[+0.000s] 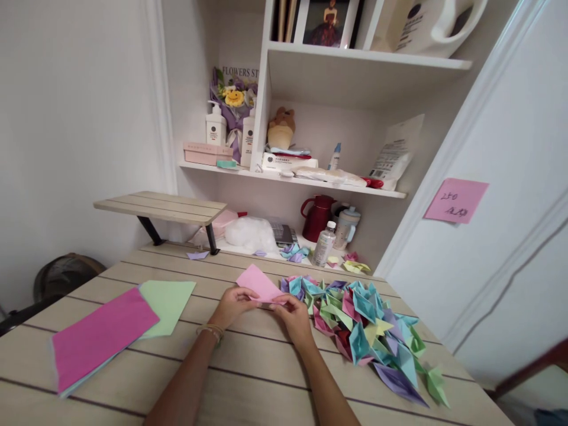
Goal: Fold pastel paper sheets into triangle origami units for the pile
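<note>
On your left, a magenta sheet lies on the worktop with a pale blue edge showing beneath it, and its far right corner overlaps some light green paper. Both are well apart from your hands.

Next comes your left hand, a bracelet at its wrist, its thumb and fingers pinched on the left part of the pink paper. That paper is straight ahead of you, spanning the gap between your two hands. Its near edge runs roughly left to right between your fingertips, while the body slants away from you and to the left, so its long axis seems to go from far left to near right. The far left corner stands out free beyond your left hand, the nearer of the two to it. Whether the underside touches the worktop, you can't tell from here.

Your right hand pinches the near right end, level with your left and a little apart from it. Just beside it on the right begins the heap of folded paper pieces.
</note>
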Available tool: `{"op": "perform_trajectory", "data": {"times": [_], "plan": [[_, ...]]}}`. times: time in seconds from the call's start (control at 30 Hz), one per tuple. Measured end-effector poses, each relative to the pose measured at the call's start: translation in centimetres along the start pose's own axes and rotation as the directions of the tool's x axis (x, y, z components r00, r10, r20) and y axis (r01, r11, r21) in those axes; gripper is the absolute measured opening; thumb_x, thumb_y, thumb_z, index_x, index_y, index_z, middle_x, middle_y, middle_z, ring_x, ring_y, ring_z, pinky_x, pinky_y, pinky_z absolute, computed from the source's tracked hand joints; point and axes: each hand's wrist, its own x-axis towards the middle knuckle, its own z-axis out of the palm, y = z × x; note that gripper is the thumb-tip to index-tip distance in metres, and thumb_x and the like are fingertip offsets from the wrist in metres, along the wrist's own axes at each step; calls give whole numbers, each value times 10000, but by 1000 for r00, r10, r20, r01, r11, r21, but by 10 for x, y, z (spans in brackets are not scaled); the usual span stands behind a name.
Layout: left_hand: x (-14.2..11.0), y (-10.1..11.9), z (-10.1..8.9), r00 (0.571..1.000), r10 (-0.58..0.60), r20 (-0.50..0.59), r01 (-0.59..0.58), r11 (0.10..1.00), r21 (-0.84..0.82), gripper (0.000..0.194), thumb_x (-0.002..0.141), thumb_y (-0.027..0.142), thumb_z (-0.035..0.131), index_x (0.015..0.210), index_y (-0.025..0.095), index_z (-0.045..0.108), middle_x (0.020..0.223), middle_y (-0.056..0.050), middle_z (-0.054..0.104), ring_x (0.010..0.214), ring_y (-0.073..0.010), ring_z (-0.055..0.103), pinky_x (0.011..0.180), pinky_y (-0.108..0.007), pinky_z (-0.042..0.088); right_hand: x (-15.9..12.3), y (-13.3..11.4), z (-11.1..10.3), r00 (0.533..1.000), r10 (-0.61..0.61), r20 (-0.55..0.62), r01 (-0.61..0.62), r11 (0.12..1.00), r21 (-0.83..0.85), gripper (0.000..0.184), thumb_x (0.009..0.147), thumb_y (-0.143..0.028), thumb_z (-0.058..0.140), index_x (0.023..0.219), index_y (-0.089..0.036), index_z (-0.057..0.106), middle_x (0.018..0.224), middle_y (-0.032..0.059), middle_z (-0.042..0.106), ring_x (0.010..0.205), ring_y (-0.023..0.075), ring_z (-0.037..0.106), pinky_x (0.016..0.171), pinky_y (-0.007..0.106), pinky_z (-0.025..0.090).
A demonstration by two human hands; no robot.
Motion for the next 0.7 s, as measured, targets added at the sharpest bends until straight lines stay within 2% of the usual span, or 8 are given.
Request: {"op": "perform_trajectory", "data": {"times": [0.1,0.23,0.37,0.43,0.5,0.57,0.63,0.7], "plan": [[1,-1,2,999,37,-20,-36,998,50,205,514,262,749,625,122,648,634,-44,668,664,-177,621,663,-274,473,0,-1,0,996,65,-62,-63,997,33,207,613,-344,700,648,-148,643,637,18,630,613,154,554,604,261,441],[3,-3,4,997,72,-18,-72,997,17,253,563,270,721,734,139,589,653,-19,646,633,-153,619,650,-270,474,1,-2,2,988,139,-69,-127,980,155,298,636,-356,681,846,-149,642,606,-7,605,572,135,555,564,244,437],[4,-5,8,997,64,-37,-68,990,-122,547,582,245,720,1046,174,438,734,-21,655,626,-140,623,634,-272,479,1,1,3,982,187,-26,-178,964,198,442,611,-327,711,995,-145,590,567,-22,595,551,131,560,558,241,435],[4,-5,9,997,48,-60,-59,980,-192,729,581,238,725,1183,195,317,795,-37,661,663,-150,632,663,-294,485,2,3,3,980,200,11,-198,956,216,436,586,-319,729,962,-140,597,584,-11,613,552,136,565,557,246,438],[5,-4,10,997,34,-69,-49,971,-232,809,581,239,728,1238,199,258,810,-39,663,698,-159,636,694,-309,485,2,3,4,979,199,33,-201,949,244,371,574,-323,733,875,-141,615,617,6,631,565,142,576,562,251,445],[5,-5,10,999,21,-32,-27,977,-212,708,597,255,719,1196,168,351,753,-31,665,682,-157,634,700,-301,480,2,3,4,980,193,39,-196,942,273,304,578,-328,728,793,-145,616,650,19,644,579,144,583,572,253,451],[5,-5,8,999,8,48,-1,990,-141,480,640,296,686,1050,124,506,661,-28,658,620,-149,624,671,-281,476,2,2,5,981,189,42,-192,937,291,264,590,-332,719,744,-149,605,657,21,646,576,139,582,575,252,453],[5,-5,7,992,-10,124,21,995,-94,330,685,339,640,910,103,590,619,-46,661,571,-148,614,637,-279,477,2,1,5,982,180,52,-187,941,283,250,603,-337,708,733,-153,600,636,14,640,557,134,575,569,251,453]]}}
